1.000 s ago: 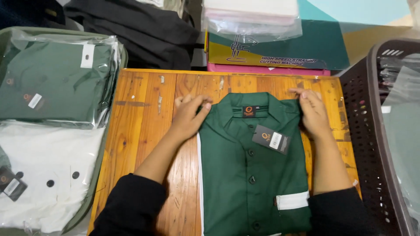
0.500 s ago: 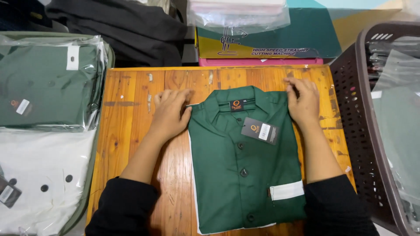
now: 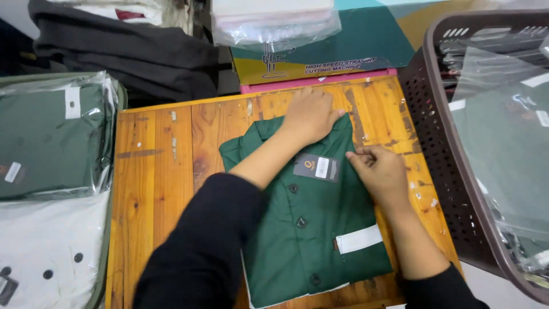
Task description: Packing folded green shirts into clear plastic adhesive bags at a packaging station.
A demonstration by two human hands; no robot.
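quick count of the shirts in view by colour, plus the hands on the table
green shirts: 2, the folded green shirt on the wooden table and the bagged green shirt
white shirts: 1, the bagged white shirt
hands: 2, left hand and right hand
total: 5

Under my left hand (image 3: 311,117) the green shirt (image 3: 309,229) looks like matt woven cloth, with dark glossy buttons and a matt card tag (image 3: 317,167) just beside my right hand (image 3: 382,174). Below both hands the table (image 3: 154,171) is varnished wood, scuffed and worn. Right of my right hand stands a brown perforated plastic basket (image 3: 434,137); left of my left hand, glossy clear plastic bags (image 3: 51,137).
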